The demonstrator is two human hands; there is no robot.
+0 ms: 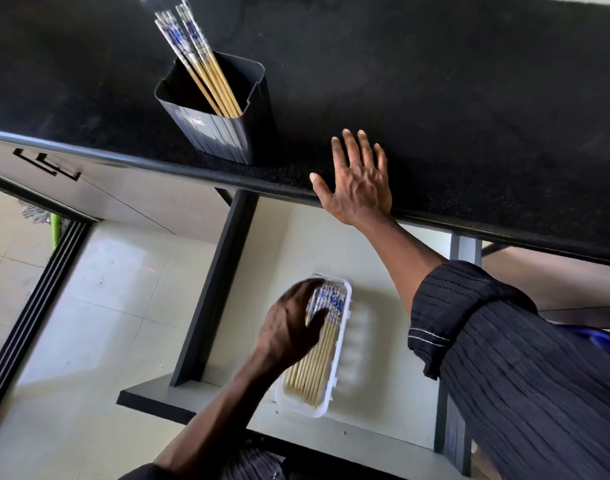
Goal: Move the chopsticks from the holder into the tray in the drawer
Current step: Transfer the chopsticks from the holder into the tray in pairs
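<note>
A black square holder [220, 133] stands on the black countertop near its front edge, with several chopsticks [199, 60] leaning in it, patterned blue-and-white ends up. Below, in the open drawer [393, 393], a white tray [345, 337] holds a row of several chopsticks [314, 368] lying lengthwise. My left hand [289, 327] is down over the far end of the tray, blurred, with fingers and thumb closed around the patterned ends of the chopsticks there. My right hand [359, 181] lies flat on the counter edge, right of the holder, fingers spread and holding nothing.
The black countertop [452, 91] overhangs the back of the drawer. The drawer has dark side walls [217, 285] and a pale floor. To the left are light floor tiles [99, 306] and a cabinet front with a dark handle [47, 162].
</note>
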